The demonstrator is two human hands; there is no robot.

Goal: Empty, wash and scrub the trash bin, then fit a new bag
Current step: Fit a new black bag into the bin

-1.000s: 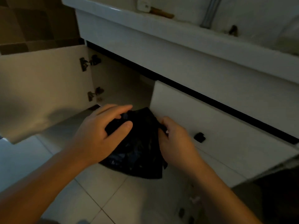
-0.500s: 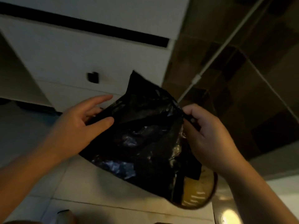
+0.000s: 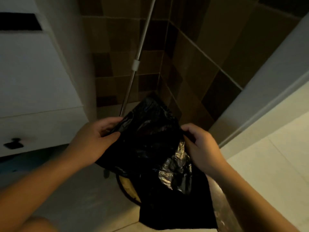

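Our grip is a two-handed one on the black bag point(image 3: 150, 148), and everything else sits around it. Behind and above it rises the brown tiled wall point(image 3: 192, 56). To the grip's left stands the white cabinet point(image 3: 33, 81), with a dark knob point(image 3: 13, 144) low on its front. To the right runs a pale door frame point(image 3: 267, 81). A thin metal pole point(image 3: 138, 52) leans in the corner, its lower end dropping out of sight just behind the bag's top edge.

Directly beneath the grip lies the trash bin point(image 3: 127, 188). Only a dark curve of rim and a yellowish patch inside show, since the bag hangs over most of it.

The bag itself is crumpled and still mostly folded, its lower part draping down past our right wrist. Our left hand point(image 3: 90, 139) holds the bag's upper left edge, fingers curled over the film and thumb pressing from below. Our right hand point(image 3: 199, 144) pinches the upper right edge, fingers bent tightly around a fold.

We judge that we are at the last step, fitting a new bag, and specifically at opening it out. What comes next calls for finding the bag's mouth, separating the two layers with our fingertips, and spreading them wide. Then we must lower the bag into the bin below and fold its edge over the rim. Thin film clings to itself, so the separating may take some rubbing.
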